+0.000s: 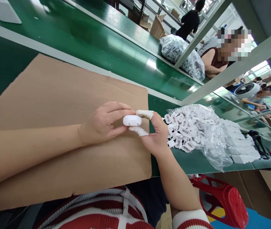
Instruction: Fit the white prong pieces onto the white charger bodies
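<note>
A small white oval plastic part is held between my two hands above a brown cardboard sheet. My left hand grips its left side, with fingers along the top and the thumb below. From the other side, my right hand pinches the part with thumb and forefinger, both wrapped in white finger covers. Beyond my right hand lies a heap of white plastic pieces, many with oval openings, spilling from a clear plastic bag.
Stacked white parts stand right of the bag. A green conveyor surface runs behind a pale rail. Filled clear bags lie beyond, near co-workers. A red stool stands below the table's edge at right. A slanted metal post crosses upper right.
</note>
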Tool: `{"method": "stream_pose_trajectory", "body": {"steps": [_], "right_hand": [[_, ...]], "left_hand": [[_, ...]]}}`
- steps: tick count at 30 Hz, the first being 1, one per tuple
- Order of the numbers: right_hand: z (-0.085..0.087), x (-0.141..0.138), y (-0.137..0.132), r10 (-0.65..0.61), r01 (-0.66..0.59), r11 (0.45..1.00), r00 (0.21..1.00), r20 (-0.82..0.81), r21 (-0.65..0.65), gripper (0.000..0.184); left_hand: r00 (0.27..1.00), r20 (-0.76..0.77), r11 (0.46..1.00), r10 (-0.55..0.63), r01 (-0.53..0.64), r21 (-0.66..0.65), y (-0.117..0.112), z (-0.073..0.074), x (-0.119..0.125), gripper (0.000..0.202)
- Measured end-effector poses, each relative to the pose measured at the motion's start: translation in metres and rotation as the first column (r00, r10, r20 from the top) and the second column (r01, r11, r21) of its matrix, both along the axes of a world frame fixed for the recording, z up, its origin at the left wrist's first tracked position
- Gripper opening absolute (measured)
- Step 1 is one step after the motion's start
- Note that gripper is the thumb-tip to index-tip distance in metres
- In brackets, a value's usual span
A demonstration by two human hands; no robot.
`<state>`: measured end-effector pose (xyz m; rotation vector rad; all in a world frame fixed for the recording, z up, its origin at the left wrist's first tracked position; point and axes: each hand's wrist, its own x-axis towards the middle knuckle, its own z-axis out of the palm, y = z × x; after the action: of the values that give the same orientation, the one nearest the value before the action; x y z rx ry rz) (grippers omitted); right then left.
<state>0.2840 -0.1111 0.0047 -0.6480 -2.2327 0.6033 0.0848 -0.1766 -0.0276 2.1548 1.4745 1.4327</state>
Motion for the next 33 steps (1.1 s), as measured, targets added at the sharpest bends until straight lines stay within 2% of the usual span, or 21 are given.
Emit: {"method": "stream_pose_trajectory", "body": {"steps": [5, 8, 10, 13, 16, 18, 20, 22, 24, 28, 31, 33], "right_hand": [[0.003, -0.003, -0.002, -0.002, -0.008, 0.986, 0.998, -0.063, -0.167, 0.026], [0.002, -0.002, 0.000, 0.026, -0.045, 0.975, 0.996, -0.089, -0.216, 0.026], [0.001, 0.001, 0.005, -0.012, -0.008, 0.973, 0.997, -0.082, -0.230, 0.027], [0.001, 0.008, 0.015, -0.164, 0.155, 0.971, 0.986, -0.039, -0.184, 0.029], [0.006, 0.015, 0.022, -0.264, 0.271, 0.959, 0.959, 0.100, -0.076, 0.029], [0.010, 0.020, 0.022, -0.306, 0.313, 0.950, 0.914, 0.267, 0.017, 0.028], [0.014, 0.024, 0.020, -0.341, 0.338, 0.937, 0.835, 0.431, 0.087, 0.031], [0.016, 0.026, 0.018, -0.362, 0.353, 0.927, 0.761, 0.538, 0.125, 0.039], [0.014, 0.027, 0.017, -0.376, 0.364, 0.919, 0.706, 0.600, 0.148, 0.052], [0.005, 0.023, 0.016, -0.373, 0.371, 0.915, 0.635, 0.677, 0.156, 0.064], [-0.001, 0.019, 0.018, -0.343, 0.352, 0.926, 0.648, 0.680, 0.132, 0.060], [-0.004, 0.018, 0.020, -0.350, 0.355, 0.925, 0.657, 0.668, 0.135, 0.052]], "left_hand": [[0.999, 0.034, 0.999, -0.027, 0.028, -0.040, -0.001, -0.003, 0.002, 0.025], [0.999, 0.042, 0.999, -0.025, 0.027, -0.047, 0.000, -0.004, 0.002, 0.022], [0.997, 0.081, 0.996, -0.016, 0.023, -0.084, 0.003, -0.005, 0.002, 0.021], [0.972, 0.206, 0.955, 0.116, -0.053, -0.291, 0.007, -0.007, 0.002, 0.033], [0.894, 0.330, 0.851, 0.302, -0.098, -0.515, 0.012, -0.007, 0.003, 0.054], [0.854, 0.405, 0.824, 0.326, -0.047, -0.565, 0.019, -0.007, 0.003, 0.063], [0.824, 0.464, 0.833, 0.326, -0.019, -0.553, 0.033, -0.006, -0.001, 0.066], [0.797, 0.459, 0.845, 0.392, -0.115, -0.522, 0.058, -0.003, -0.012, 0.061], [0.760, 0.403, 0.824, 0.510, -0.298, -0.481, 0.089, 0.000, -0.030, 0.052], [0.668, 0.274, 0.709, 0.692, -0.557, -0.433, 0.145, 0.007, -0.079, 0.042], [0.620, 0.153, 0.616, 0.770, -0.658, -0.434, 0.165, 0.008, -0.108, 0.037], [0.612, 0.081, 0.577, 0.786, -0.682, -0.449, 0.170, 0.007, -0.119, 0.035]]}}
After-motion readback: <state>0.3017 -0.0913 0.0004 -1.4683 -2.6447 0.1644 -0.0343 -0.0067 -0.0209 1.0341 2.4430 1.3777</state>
